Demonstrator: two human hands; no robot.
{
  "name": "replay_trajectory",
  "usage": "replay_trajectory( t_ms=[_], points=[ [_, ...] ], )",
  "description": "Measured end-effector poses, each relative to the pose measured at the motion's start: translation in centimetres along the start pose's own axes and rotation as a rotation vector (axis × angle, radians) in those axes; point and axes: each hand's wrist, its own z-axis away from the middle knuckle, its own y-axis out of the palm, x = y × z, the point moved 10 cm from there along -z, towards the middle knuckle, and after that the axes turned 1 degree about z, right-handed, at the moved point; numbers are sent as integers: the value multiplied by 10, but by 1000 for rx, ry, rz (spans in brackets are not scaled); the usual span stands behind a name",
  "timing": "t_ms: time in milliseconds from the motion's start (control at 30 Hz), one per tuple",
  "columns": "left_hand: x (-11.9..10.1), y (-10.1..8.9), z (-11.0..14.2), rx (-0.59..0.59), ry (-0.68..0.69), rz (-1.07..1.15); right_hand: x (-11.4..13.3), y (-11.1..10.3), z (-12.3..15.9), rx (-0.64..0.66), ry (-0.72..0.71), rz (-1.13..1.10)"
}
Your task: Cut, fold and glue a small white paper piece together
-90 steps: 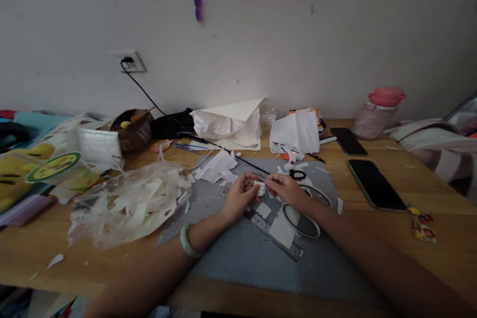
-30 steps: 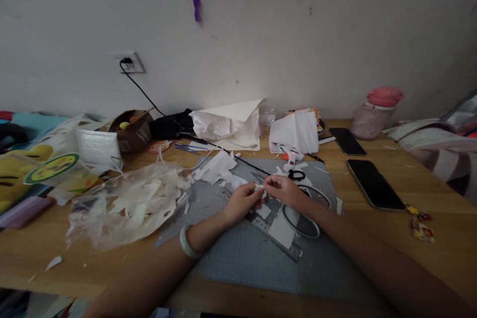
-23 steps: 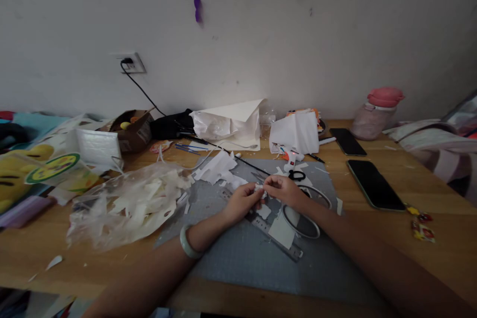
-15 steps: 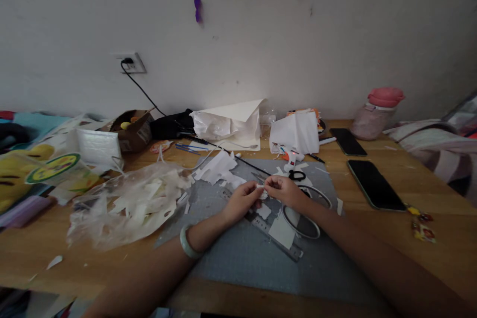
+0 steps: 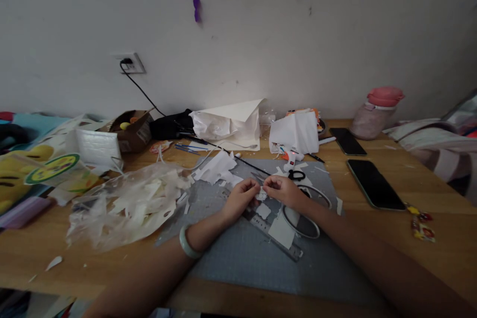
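Note:
My left hand, with a pale bangle at its wrist, is closed in a pinch over the grey cutting mat. Facing it, my right hand pinches too, its fingertips close to the left ones. A small white paper piece shows between the fingertips, partly hidden by them. Below the hands lie a steel ruler, a torn paper scrap and a white card. Black-handled scissors lie just beyond my right hand, and white-rimmed rings sit beside its wrist.
A white glue gun lies at the mat's far side. Left stands a clear plastic bag of paper scraps. Two phones, a pink-lidded bottle and small wrapped sweets are on the right. A black cord crosses the mat's back.
My fingertips have drawn slightly apart, with the left hand shifting a little left and down. The other things stay where they were.

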Motion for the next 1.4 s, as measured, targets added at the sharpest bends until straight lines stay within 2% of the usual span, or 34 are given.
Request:
replay_trajectory(
  t_ms=[867,1400],
  points=[
    [-6,6,2,86,4,-3,3,1,1,20,-31,32],
    [-5,8,1,121,34,-85,5,2,2,30,-26,40]
  ],
)
